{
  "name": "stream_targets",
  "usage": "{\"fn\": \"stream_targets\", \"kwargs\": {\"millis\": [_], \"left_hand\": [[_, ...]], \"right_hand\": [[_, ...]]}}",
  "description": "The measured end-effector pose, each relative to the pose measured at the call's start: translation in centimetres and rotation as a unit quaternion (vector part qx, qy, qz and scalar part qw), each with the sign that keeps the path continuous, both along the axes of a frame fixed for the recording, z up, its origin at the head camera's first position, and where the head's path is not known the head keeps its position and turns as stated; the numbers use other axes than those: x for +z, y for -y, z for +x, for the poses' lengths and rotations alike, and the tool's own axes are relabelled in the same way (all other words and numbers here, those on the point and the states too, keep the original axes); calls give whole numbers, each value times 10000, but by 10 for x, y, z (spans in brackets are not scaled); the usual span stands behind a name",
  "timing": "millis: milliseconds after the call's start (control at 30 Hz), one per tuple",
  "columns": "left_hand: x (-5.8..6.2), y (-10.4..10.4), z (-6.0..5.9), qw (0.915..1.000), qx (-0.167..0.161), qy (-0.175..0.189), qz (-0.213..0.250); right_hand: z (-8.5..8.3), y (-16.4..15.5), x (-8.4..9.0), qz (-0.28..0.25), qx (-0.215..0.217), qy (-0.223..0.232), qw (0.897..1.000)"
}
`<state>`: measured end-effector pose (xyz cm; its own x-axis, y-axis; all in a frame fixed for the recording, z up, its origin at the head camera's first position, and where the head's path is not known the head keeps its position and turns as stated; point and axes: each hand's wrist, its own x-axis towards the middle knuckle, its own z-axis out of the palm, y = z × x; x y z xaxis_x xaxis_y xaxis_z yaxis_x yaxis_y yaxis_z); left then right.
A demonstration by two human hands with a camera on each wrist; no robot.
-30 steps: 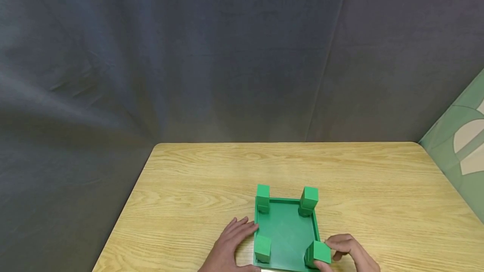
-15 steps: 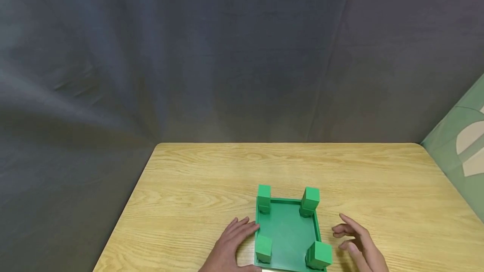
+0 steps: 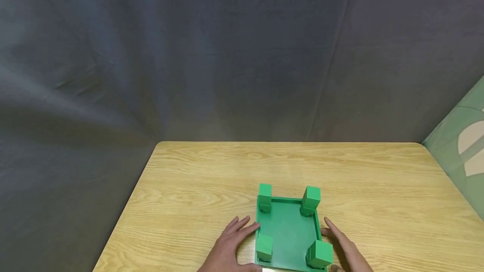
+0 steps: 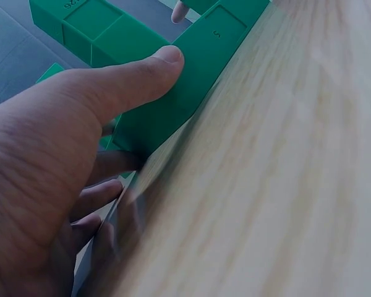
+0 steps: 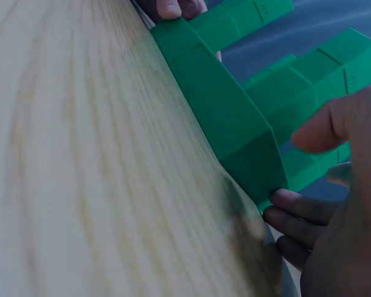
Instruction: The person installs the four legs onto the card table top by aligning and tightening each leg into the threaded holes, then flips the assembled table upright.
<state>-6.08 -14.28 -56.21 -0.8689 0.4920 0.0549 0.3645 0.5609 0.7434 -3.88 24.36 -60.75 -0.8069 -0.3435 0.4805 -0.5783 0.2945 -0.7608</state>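
A square, shallow green tray (image 3: 289, 234) with a raised rim lies on the table. At its corners stand green square posts, among them the near left post (image 3: 264, 247), the near right post (image 3: 320, 253) and the far right post (image 3: 311, 196). My left hand (image 3: 227, 244) spans the near left corner with fingers extended. Its index fingertip touches the left rim, and the left wrist view has the thumb flat on the front wall. On the other side my right hand (image 3: 345, 247) is spread, holding nothing, its fingertips (image 5: 283, 197) against the tray's wall and the thumb close to a post.
The wood-grain table (image 3: 204, 175) extends on every visible side of the tray. A dark grey curtain (image 3: 242, 53) hangs behind it and along the left. At the far right is a green patterned panel (image 3: 469, 137).
My right hand let go of the near right post, drew back to the right, then came in beside the tray's right side. My left hand has stayed at the near left corner.
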Motion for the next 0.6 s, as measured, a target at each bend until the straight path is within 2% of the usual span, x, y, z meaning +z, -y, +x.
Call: {"fn": "stream_targets", "kwargs": {"millis": [167, 267, 367, 500, 600], "left_hand": [[1, -1, 0, 10000, 60, -28, -32], [2, 0, 1, 10000, 74, -3, -37], [2, 0, 1, 10000, 75, -37, -35], [3, -2, 2, 9998, 84, -156, -44], [2, -4, 2, 9996, 86, -271, -77]], "right_hand": [[0, -10, -17, -6, 201, 154, 9997], [0, -12, -24, -54, 391, 3, 9992], [4, -10, -27, 294, 194, -130, 9993], [10, -9, -25, 718, -107, 76, 9973], [10, -8, -20, 723, -118, 144, 9972]]}}
